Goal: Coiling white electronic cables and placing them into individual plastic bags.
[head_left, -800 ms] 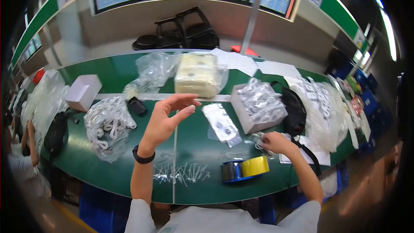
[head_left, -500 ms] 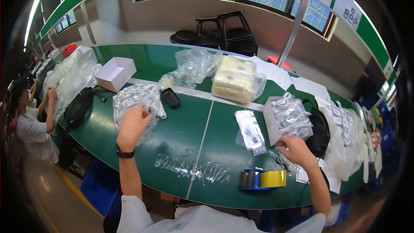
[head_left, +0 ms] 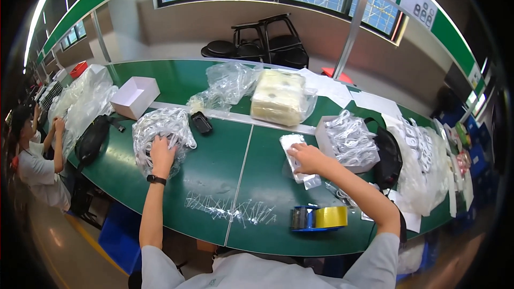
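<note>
My left hand reaches into a heap of white coiled cables lying in a clear plastic bag. Its fingers point away from me, apart, with their tips partly lost among the cables. Over to the right, my right hand rests on a small stack of flat white-and-clear plastic pouches, thumb and fingers spread across it. Beside that hand stands a white box filled with bagged white cables.
Several thin wire-like ties lie nearest me, left of a blue tape dispenser with yellow tape. Farther back are wrapped cream-coloured packs, an open white box and a small black object. Another person works at far left.
My left hand has come down onto the cable heap. My right hand has moved left from beside the cable box to the pouches. The whole view has shifted slightly.
</note>
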### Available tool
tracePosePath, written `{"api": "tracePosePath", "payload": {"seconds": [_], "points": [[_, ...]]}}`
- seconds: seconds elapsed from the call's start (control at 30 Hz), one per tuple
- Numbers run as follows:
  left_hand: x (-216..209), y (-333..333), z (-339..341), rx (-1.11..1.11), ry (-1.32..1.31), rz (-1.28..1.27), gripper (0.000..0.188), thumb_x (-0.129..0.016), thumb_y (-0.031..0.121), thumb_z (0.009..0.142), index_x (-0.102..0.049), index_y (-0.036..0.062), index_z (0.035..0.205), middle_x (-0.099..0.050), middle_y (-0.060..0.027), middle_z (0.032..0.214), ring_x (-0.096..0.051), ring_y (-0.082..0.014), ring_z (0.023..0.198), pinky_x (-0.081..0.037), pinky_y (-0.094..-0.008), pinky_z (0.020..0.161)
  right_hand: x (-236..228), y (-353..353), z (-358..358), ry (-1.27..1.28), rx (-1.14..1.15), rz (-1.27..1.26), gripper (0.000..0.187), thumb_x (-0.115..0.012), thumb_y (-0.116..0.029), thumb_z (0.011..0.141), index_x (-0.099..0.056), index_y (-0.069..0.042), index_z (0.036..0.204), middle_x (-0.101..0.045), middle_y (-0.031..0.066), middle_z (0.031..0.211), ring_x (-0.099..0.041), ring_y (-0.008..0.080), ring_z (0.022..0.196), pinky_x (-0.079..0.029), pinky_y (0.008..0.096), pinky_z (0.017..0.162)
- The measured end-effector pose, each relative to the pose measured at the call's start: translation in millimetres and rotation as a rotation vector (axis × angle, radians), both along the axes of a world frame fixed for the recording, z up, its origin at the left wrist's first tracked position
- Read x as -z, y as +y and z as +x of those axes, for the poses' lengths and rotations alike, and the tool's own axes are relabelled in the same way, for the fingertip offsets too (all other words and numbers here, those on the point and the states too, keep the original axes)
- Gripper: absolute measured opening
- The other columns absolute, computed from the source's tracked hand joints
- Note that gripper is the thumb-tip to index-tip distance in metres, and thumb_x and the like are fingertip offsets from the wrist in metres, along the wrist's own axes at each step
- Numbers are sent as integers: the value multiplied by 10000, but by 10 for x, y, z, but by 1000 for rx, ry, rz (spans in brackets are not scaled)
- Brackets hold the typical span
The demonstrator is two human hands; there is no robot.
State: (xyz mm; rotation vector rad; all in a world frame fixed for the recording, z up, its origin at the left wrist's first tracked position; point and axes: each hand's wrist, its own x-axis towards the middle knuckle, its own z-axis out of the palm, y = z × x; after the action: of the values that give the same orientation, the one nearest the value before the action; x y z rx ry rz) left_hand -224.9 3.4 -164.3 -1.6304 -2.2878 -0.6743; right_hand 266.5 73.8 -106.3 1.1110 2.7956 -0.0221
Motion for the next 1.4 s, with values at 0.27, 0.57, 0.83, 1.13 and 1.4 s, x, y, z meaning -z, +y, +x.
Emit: {"api": "tracePosePath", "payload": {"seconds": [0.27, 0.57, 0.83, 1.13, 1.4], "points": [[-476, -322, 276, 66, -137, 124, 228, -619, 207, 921, -642, -20, 929, -658, -233, 821, -631, -419, 786, -471, -492, 693, 144, 0, 494, 73, 45, -113, 1020, -866, -449, 615, -401, 33, 1384, -401, 203, 1462, -342, 397, 1386, -349, 431, 1118], [-1038, -445, 1084, 380, -304, 294, 203, -648, 161, 910, -635, -39, 939, -643, -183, 794, -613, -322, 688, -468, -383, 642, 103, -144, 571, 167, 51, -155, 670, -814, -316, 702, -574, -25, 1256, -459, 149, 1427, -406, 344, 1354, -426, 406, 1050], [-1180, -390, 1409, 477, -401, 216, 185, -639, 159, 920, -616, -24, 934, -633, -176, 786, -628, -312, 712, -477, -362, 654, 116, -197, 557, 300, 16, -64, 311, -582, -275, 918, -694, -16, 1048, -613, 141, 1242, -580, 337, 1125, -488, 418, 933], [-1051, -422, 2129, 907, -776, -24, 238, -651, 192, 927, -601, 18, 1081, -628, -44, 824, -551, -132, 688, -468, -293, 647, -127, -21, 383, 491, 359, -275, 434, -487, -359, 987, -704, 17, 997, -677, 241, 1024, -624, 399, 982, -487, 431, 878], [-512, -53, 2996, 1421, -460, -158, 357, -628, 34, 768, -641, 16, 1124, -627, -173, 1167, -635, -364, 952, -516, -421, 839, -80, 186, 362, 772, 427, -541, 487, -416, -389, 1038, -707, -2, 1090, -721, 129, 1002, -646, 197, 899, -506, 353, 808]]}}
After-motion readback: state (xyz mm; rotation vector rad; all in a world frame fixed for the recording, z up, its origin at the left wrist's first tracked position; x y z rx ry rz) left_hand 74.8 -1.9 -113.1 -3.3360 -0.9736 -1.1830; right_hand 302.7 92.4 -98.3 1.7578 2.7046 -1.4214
